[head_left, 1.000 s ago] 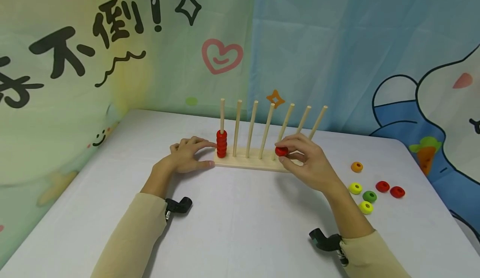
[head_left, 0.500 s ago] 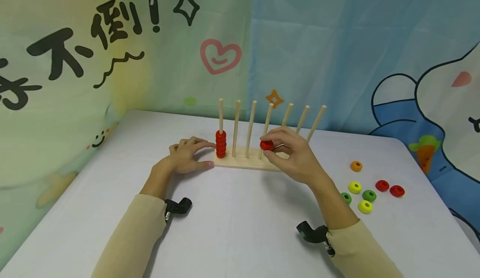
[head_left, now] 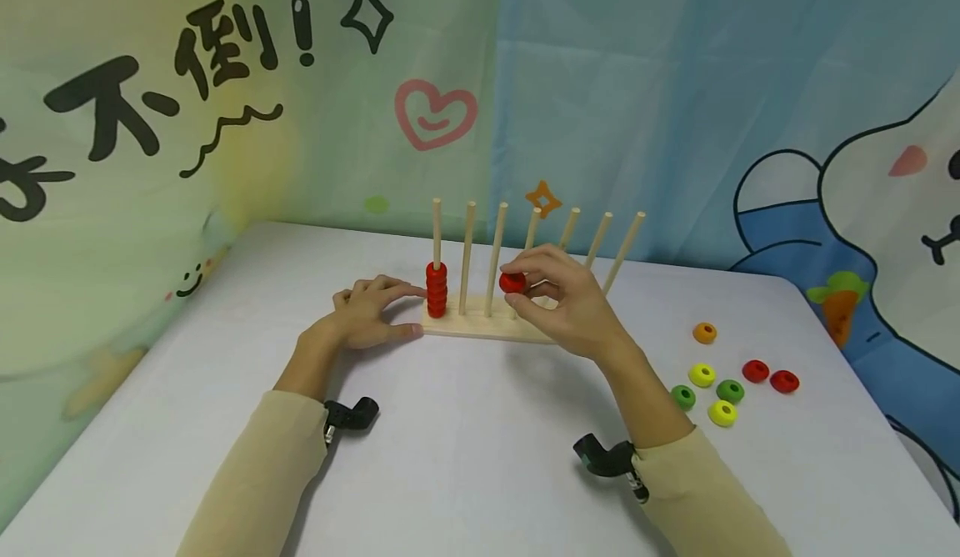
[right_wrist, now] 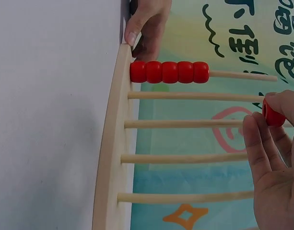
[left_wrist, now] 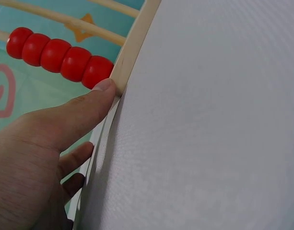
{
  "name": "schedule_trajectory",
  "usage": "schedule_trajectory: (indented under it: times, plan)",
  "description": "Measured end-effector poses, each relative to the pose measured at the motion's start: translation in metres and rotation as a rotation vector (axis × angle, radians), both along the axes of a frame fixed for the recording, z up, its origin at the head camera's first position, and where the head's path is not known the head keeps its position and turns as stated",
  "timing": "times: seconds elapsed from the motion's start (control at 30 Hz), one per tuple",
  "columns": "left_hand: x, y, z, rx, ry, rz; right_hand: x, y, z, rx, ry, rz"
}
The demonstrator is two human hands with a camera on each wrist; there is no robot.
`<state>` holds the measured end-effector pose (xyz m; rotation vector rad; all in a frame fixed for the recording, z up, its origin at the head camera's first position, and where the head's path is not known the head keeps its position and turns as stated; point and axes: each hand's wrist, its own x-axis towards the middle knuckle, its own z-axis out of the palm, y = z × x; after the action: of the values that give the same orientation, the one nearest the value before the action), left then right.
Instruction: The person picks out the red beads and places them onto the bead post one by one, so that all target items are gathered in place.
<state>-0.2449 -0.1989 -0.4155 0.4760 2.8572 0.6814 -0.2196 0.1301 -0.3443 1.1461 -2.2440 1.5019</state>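
A pale wooden base [head_left: 480, 329] carries several upright pegs. Red beads [head_left: 437, 290] are stacked on its leftmost peg; the other pegs in view bear none. My left hand [head_left: 367, 315] touches the base's left end, its thumb at the front corner, as the left wrist view also shows [left_wrist: 55, 129]. Between thumb and fingertips my right hand [head_left: 566, 303] pinches one red bead [head_left: 512, 283], held off the base in front of the pegs. In the right wrist view that bead [right_wrist: 273, 114] is near the upper part of the pegs.
Right of the base lie loose beads on the white table [head_left: 465, 457]: an orange one [head_left: 705, 333], two yellow [head_left: 702, 374], two green [head_left: 730, 391] and two red [head_left: 784, 382]. A printed cloth [head_left: 637, 82] hangs behind the table.
My right hand has moved left along the pegs with the red bead, and a green loose bead it covered has come into view. My left hand stays at the base's end.
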Motion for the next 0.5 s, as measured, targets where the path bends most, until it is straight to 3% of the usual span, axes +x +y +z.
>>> schedule_trajectory:
  times: [0.5]
  plan:
    - [-0.002,-0.001,-0.005,-0.014,0.004,0.003,-0.005,-0.027,-0.001,-0.073,-0.023,0.023]
